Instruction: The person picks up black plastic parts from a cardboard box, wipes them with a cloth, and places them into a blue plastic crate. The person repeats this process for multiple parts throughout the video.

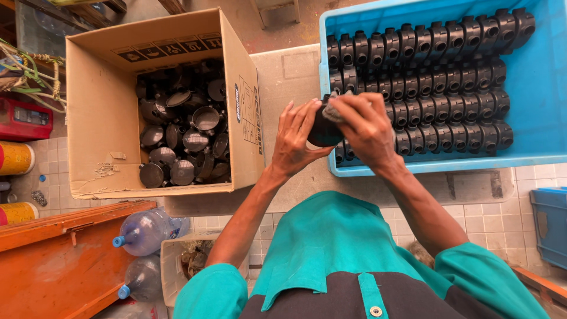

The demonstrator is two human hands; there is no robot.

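Head view, hands [331, 133] holding black fitting [323, 127], cardboard box [100, 118] of fittings, blue crate [540, 88] with rows.

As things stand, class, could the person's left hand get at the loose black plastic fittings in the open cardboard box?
Probably yes. The left hand is beside the open cardboard box, whose flaps stand open above the loose black plastic fittings. But it now grips a black fitting that the right hand wipes with a grey cloth.
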